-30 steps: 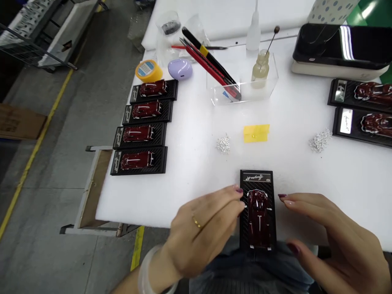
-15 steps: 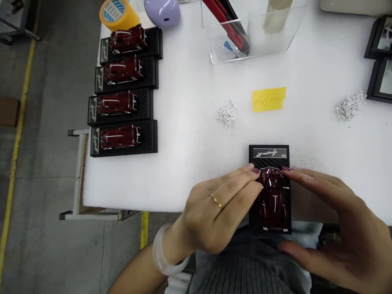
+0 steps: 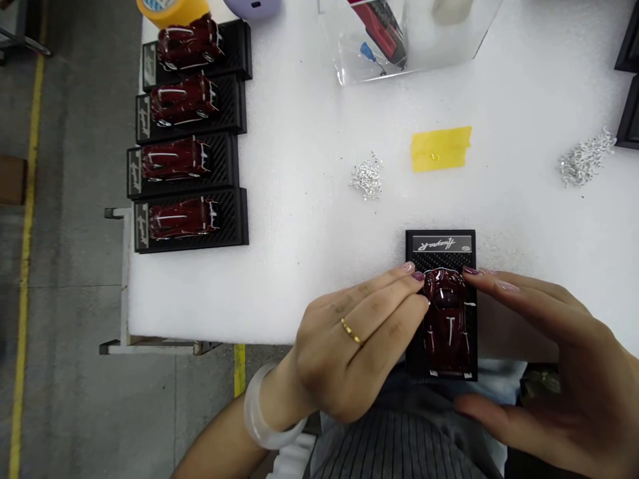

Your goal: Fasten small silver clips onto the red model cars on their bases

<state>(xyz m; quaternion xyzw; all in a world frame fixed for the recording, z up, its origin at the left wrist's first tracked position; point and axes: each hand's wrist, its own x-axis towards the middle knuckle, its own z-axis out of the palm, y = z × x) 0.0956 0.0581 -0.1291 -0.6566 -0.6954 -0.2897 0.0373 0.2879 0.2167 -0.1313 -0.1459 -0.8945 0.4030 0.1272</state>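
Note:
A dark red model car (image 3: pixel 446 332) sits on a black display base (image 3: pixel 415 359) with a script nameplate at its far end. The base reaches past the table's near edge. My left hand (image 3: pixel 357 339), with a gold ring, has its fingers together against the left side of the car near its far end; its thumb is hidden. My right hand (image 3: pixel 559 346) is held apart, thumb away from the fingers, the index fingertip touching the far right corner of the car. Thin silvery pieces stick out at the car's sides, near the fingertips.
Several matching red cars on black bases (image 3: pixel 232 216) stand in a column at the left. Small silvery parts lie in two piles (image 3: pixel 368 177) (image 3: pixel 586 159). Between them is yellow tape (image 3: pixel 441 148). A clear box (image 3: pixel 344 63) with tools and a tape roll (image 3: pixel 172 10) are farther back.
The view has shifted slightly, so the table items sit higher and the left cars farther left. Both hands keep almost the same position at the car.

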